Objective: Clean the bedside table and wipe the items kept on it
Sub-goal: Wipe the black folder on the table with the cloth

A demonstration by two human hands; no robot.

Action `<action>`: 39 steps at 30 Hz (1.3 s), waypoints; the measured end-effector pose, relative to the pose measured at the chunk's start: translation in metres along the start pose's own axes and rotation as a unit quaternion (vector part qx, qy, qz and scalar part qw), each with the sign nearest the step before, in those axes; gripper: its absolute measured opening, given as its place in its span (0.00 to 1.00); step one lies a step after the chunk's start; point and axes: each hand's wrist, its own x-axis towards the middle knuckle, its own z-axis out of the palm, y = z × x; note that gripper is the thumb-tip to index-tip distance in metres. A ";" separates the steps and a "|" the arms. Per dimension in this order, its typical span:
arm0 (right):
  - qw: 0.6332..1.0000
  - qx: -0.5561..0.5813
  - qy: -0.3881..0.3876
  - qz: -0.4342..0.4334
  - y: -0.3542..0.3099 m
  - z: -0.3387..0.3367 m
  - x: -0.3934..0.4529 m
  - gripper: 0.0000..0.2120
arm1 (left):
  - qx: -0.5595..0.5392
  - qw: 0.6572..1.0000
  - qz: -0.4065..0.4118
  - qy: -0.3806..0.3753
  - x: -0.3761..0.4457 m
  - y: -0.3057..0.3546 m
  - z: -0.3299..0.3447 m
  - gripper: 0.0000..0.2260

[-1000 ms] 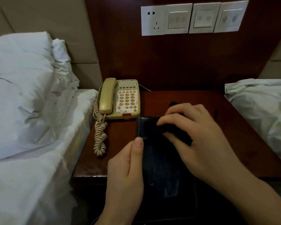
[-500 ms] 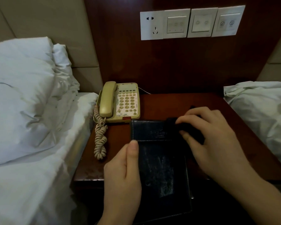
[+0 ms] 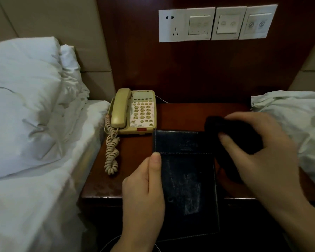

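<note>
Dark leather covers the folder (image 3: 186, 180), which lies on the wooden worktop (image 3: 135, 150) with its long axis running near to far and its near end overhanging the front edge. In the head view, the left hand (image 3: 144, 199) grips the folder's left edge, thumb on top. The right hand (image 3: 258, 153) has its fingers (image 3: 231, 140) curled round a black cloth (image 3: 225, 128) at the folder's far right corner, so the unwiped, scuffed face lies left and nearer. A beige telephone (image 3: 135, 111) sits beyond, far left.
</note>
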 end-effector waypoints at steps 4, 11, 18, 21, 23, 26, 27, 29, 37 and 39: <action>1.000 -0.015 0.012 -0.022 -0.015 0.013 -0.010 0.11 | -0.057 0.997 -0.036 -0.023 -0.002 0.007 0.010 0.23; 0.977 -0.045 -0.196 -0.065 0.000 0.014 -0.014 0.19 | -0.161 0.973 -0.160 -0.033 0.010 0.005 0.004 0.21; 0.987 -0.030 -0.159 0.003 -0.008 0.014 -0.013 0.26 | -0.261 0.918 -0.276 -0.117 0.003 0.012 0.006 0.17; 0.991 -0.055 -0.125 -0.012 -0.021 0.002 -0.017 0.22 | -0.297 0.902 -0.300 -0.091 0.004 0.013 0.004 0.28; 0.989 -0.081 -0.120 -0.023 -0.029 0.002 -0.030 0.19 | -0.308 0.905 -0.287 -0.066 0.006 0.015 0.000 0.27; 0.978 -0.141 -0.147 -0.040 -0.030 0.021 -0.048 0.22 | -0.272 0.924 -0.262 -0.062 0.006 0.022 -0.006 0.18; 0.977 -0.150 -0.140 -0.046 -0.028 0.028 -0.049 0.22 | -0.256 0.929 -0.259 -0.061 0.005 0.021 -0.006 0.17; 0.982 -0.144 -0.107 -0.056 -0.028 0.039 -0.046 0.20 | -0.234 0.936 -0.254 -0.063 0.006 0.021 -0.007 0.18; 0.984 -0.065 -0.150 -0.072 -0.055 0.054 -0.043 0.18 | -0.198 0.951 -0.239 0.018 0.014 0.026 -0.005 0.18; 0.976 -0.075 -0.180 -0.099 -0.062 0.054 -0.054 0.18 | -0.226 0.939 -0.257 0.025 0.013 0.026 -0.007 0.16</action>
